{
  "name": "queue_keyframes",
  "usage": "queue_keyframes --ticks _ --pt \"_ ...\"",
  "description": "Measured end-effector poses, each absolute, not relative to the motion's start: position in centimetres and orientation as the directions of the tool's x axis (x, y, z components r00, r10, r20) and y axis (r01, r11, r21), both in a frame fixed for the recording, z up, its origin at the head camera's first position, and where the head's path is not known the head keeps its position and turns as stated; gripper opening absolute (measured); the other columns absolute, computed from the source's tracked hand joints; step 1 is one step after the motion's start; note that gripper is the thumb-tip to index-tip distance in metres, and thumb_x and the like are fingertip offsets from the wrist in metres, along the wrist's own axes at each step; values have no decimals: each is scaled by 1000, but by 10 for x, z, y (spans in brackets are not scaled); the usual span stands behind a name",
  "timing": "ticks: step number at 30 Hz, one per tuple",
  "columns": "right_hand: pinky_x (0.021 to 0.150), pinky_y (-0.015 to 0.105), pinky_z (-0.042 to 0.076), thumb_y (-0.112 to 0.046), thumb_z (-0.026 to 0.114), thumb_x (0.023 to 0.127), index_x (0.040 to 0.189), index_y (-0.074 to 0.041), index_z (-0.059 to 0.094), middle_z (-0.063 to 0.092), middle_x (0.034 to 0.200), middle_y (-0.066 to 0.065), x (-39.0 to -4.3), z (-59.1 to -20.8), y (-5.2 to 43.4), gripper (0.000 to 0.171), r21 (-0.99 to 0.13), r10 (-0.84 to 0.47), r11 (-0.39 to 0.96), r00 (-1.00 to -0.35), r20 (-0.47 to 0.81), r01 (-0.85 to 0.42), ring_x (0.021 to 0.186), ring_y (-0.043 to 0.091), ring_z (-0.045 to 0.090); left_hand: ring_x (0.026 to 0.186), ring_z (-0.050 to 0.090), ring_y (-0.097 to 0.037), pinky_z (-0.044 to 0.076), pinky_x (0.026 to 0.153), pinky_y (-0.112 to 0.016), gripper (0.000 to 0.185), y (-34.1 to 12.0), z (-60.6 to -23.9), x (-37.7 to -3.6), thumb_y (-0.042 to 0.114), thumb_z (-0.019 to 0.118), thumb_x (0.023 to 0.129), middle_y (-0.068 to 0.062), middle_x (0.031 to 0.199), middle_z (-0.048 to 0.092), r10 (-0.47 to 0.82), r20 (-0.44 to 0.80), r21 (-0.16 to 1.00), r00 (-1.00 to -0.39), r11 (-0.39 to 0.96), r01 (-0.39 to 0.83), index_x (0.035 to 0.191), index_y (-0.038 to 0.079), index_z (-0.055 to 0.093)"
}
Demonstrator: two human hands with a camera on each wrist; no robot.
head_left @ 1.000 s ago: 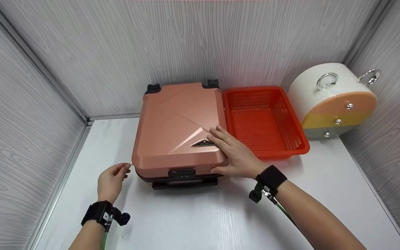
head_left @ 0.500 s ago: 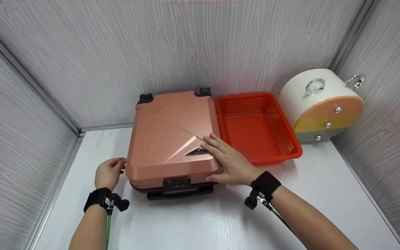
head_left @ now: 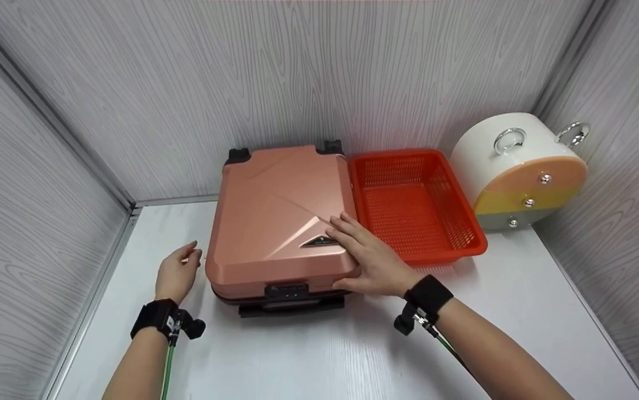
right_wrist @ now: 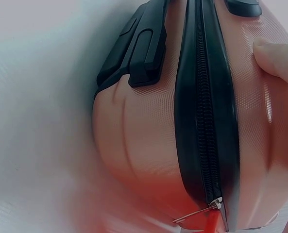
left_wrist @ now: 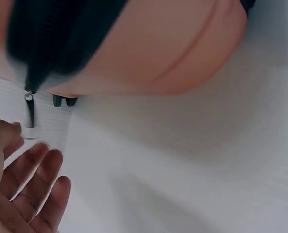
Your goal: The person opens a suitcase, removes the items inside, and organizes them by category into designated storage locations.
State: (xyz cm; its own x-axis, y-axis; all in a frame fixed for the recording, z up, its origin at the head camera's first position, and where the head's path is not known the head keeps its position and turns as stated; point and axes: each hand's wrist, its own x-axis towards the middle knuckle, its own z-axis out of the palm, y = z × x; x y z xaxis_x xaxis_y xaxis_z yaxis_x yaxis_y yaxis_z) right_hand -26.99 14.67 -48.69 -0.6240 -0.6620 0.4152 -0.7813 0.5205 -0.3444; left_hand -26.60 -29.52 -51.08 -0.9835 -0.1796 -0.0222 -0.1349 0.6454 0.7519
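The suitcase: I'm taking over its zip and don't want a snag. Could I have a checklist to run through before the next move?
1. Suitcase lying flat: ok.
2. Right-hand grip resting on the suitcase's near right corner: ok.
3. Left-hand grip pinching the pull: not ok, the fingers look loose beside it.
4. Zip teeth meshed: ok along the stretch in the right wrist view.
5. Zip closed all the way round: cannot tell, the far side is hidden.
6. Basket well clear of the suitcase: not ok, it sits close against the right side.
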Motion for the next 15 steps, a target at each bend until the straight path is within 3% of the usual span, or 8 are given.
queue_keyframes --ticks 4,8,12,15 --pt "120 53 25 -48 87 79 163 -19 29 19 170 1 -269 -488 148 106 -347 -663 512 -618 422 -786 157 22 8 145 36 -40 37 113 -55 69 -289 -494 -257 50 38 109 -18 163 32 -147 42 804 -988 593 -54 163 10 24" --pt "120 52 24 -49 85 80 163 -19 28 18 170 1 -270 -489 148 105 -348 -666 507 -615 422 -788 157 22 8 155 14 -34 19 120 -59 75 -275 -473 -250 52 42 107 -11 170 14 -25 184 795 -983 592 134 166 15 14" --pt "120 53 24 -47 86 80 163 -19 28 18 170 2 -269 -489 148 105 -350 -666 506 -615 423 -788 157 22 7 157 5 -28 11 122 -59 76 -258 -461 -246 46 50 106 -6 171 11 162 315 629 -935 702 334 166 15 15" --pt "120 53 24 -46 87 79 163 -18 29 18 170 2 -269 -488 147 105 -350 -667 503 -612 424 -791 157 22 7 157 5 -28 12 122 -59 79 -249 -462 -243 48 56 102 -6 171 13 291 317 491 -903 764 419 165 14 21"
